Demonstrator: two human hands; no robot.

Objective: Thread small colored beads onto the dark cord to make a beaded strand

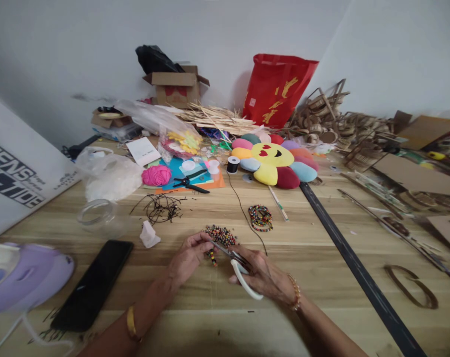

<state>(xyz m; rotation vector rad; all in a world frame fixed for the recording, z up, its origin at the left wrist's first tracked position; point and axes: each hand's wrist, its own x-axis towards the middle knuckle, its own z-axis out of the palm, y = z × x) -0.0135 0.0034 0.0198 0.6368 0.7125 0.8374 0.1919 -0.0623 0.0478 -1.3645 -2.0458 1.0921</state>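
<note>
My right hand point(260, 275) is closed on a pair of scissors point(241, 278) with white handles. The blades point left, toward the fingertips of my left hand point(190, 255). Those fingers pinch a short string of colourful beads point(212, 257), which hangs down below them. Just behind both hands lies a heap of loose multicoloured beads point(221, 234). A coil of strung beads point(261, 218) rests farther back to the right. The exact spot where the blade tips meet the string is too small to make out.
A black phone point(93, 285) and a purple-white device point(27, 277) lie at left. Black cord scraps point(160, 207), pliers point(190, 182), pink yarn point(157, 175), a thread spool point(232, 164) and a flower cushion point(273, 157) stand behind. A dark strip point(344, 248) crosses the table at right.
</note>
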